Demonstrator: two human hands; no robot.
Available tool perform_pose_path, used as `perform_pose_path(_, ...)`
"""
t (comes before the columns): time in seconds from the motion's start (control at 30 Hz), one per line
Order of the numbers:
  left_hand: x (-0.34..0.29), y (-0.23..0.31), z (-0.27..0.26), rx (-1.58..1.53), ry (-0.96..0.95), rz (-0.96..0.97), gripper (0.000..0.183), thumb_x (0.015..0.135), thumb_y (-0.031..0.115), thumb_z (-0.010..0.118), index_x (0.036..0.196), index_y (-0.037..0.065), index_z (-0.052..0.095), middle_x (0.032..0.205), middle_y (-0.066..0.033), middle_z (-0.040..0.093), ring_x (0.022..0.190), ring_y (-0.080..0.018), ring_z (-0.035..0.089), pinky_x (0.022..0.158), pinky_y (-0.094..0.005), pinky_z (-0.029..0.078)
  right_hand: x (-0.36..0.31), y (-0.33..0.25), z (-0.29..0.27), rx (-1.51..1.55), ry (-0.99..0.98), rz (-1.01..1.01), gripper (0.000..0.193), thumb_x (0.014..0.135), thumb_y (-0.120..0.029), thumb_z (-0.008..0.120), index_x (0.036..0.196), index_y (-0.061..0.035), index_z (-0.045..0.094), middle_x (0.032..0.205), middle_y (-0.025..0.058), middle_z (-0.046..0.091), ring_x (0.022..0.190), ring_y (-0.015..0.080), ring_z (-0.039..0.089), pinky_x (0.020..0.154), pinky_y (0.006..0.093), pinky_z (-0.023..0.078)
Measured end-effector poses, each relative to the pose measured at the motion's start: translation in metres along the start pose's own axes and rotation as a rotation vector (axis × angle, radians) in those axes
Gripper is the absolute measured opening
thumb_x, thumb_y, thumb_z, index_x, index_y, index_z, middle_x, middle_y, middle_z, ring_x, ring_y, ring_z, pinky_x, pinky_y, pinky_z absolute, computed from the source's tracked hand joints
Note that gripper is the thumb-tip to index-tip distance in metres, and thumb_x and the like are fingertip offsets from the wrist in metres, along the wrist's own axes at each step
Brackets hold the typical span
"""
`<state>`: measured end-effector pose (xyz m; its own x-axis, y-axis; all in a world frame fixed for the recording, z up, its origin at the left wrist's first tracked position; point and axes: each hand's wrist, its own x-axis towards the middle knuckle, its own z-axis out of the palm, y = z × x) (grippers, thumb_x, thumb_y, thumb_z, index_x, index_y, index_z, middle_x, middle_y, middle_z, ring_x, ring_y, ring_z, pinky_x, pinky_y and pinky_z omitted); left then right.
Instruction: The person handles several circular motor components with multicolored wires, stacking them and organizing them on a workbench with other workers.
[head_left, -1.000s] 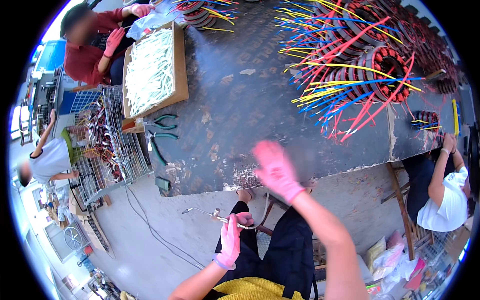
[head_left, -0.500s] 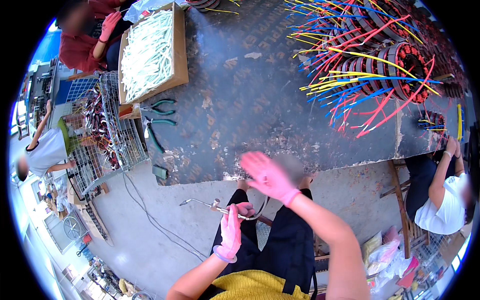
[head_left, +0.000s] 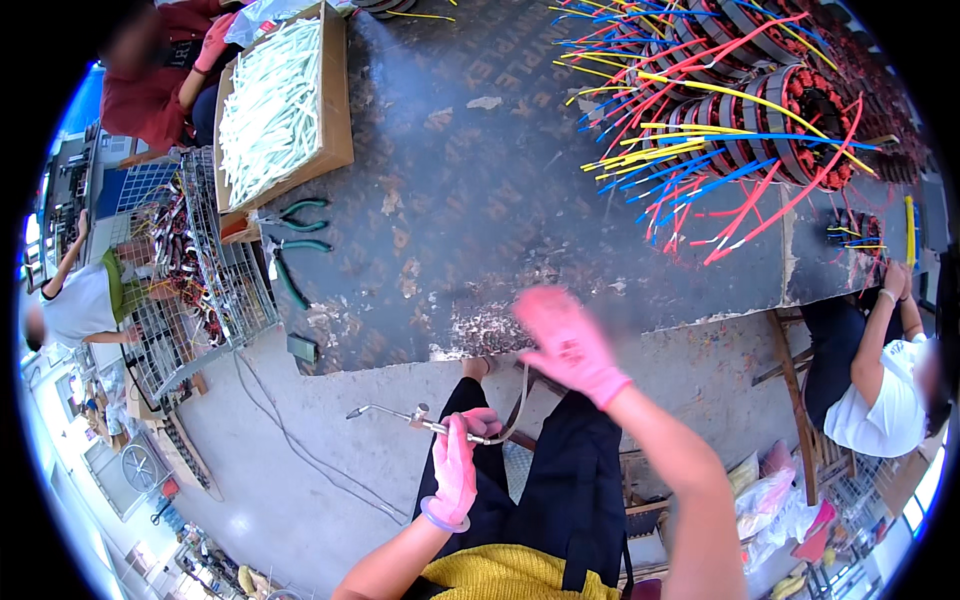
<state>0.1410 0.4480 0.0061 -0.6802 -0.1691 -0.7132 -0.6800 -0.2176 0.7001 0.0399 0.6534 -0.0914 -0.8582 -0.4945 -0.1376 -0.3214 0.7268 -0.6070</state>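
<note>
A slim metal torch (head_left: 397, 416) with a bent nozzle lies across my left hand (head_left: 457, 470), in a pink glove, closed around its handle. The nozzle points left, over the floor and short of the table edge. A thin hose (head_left: 522, 400) curves up from the handle's right end toward the table. My right hand (head_left: 568, 348), also in a pink glove, is over the table's near edge with its fingers stretched out and thumb apart. Its fingertips are smeared by motion, and nothing shows in it.
Green-handled pliers (head_left: 303, 245) lie by a carton (head_left: 338, 110) of white tubes. A small dark block (head_left: 302, 348) sits at the table's (head_left: 450, 200) left corner. Wound stator cores (head_left: 760, 130) with coloured leads fill the right. A wire cart (head_left: 235, 270) and other people are around.
My right hand has swung to the right along the table edge, its fingers now closer together. The left hand keeps the torch almost in place. The view has shifted slightly.
</note>
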Motion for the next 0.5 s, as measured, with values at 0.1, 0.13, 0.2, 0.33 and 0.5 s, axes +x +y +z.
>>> perform_pose_path(0.1, -0.002, 0.003, 0.007, 0.021, -0.013, 0.011, 0.041, 0.103, 0.034, 0.039, 0.083, 0.001, 0.054, 0.103, -0.018, 0.065, 0.084, -0.0238, 0.065, 0.08, -0.0358, 0.049, -0.027, 0.033, -0.043, -0.218, 0.095, 0.241, 0.073, 0.081, -0.045, 0.062, 0.138, -0.004, 0.043, 0.144, 0.0168, 0.041, 0.138, 0.0308, 0.033, 0.117, 0.0458, 0.019)
perform_pose_path(0.13, 0.002, 0.0, 0.01, -0.003, -0.019, 0.004, 0.041, 0.103, 0.034, 0.039, 0.083, 0.001, 0.054, 0.103, -0.018, 0.065, 0.084, -0.0236, 0.065, 0.08, -0.0356, 0.049, -0.033, 0.036, -0.053, -0.29, 0.153, 0.288, 0.073, 0.082, -0.045, 0.061, 0.139, -0.0035, 0.042, 0.145, 0.0172, 0.04, 0.138, 0.0313, 0.033, 0.117, 0.0455, 0.019)
perform_pose_path(0.2, 0.003, -0.003, 0.01, 0.07, -0.017, 0.003, 0.041, 0.103, 0.034, 0.038, 0.085, 0.001, 0.053, 0.104, -0.0186, 0.064, 0.086, -0.0242, 0.065, 0.081, -0.0364, 0.049, -0.021, 0.001, -0.033, -0.073, 0.117, 0.086, 0.073, 0.076, -0.04, 0.066, 0.136, -0.0027, 0.045, 0.14, 0.0187, 0.044, 0.134, 0.0343, 0.037, 0.116, 0.0469, 0.023)
perform_pose_path(0.33, 0.003, -0.005, 0.025, 0.006, -0.075, -0.007, 0.039, 0.103, 0.034, 0.041, 0.085, 0.001, 0.052, 0.104, -0.0187, 0.063, 0.084, -0.0243, 0.065, 0.082, -0.0353, 0.049, 0.007, 0.006, 0.001, 0.059, 0.119, -0.233, 0.073, 0.082, -0.044, 0.061, 0.141, -0.0058, 0.04, 0.147, 0.0144, 0.038, 0.139, 0.0283, 0.032, 0.118, 0.0433, 0.019)
perform_pose_path(0.5, 0.004, -0.013, 0.04, -0.003, -0.125, -0.005, 0.039, 0.102, 0.035, 0.043, 0.085, 0.002, 0.052, 0.104, -0.0186, 0.063, 0.084, -0.025, 0.066, 0.082, -0.0347, 0.049, -0.014, 0.099, -0.057, -0.205, 0.171, 0.031, 0.075, 0.084, -0.05, 0.056, 0.142, -0.0063, 0.038, 0.149, 0.0137, 0.036, 0.139, 0.03, 0.032, 0.117, 0.0436, 0.018)
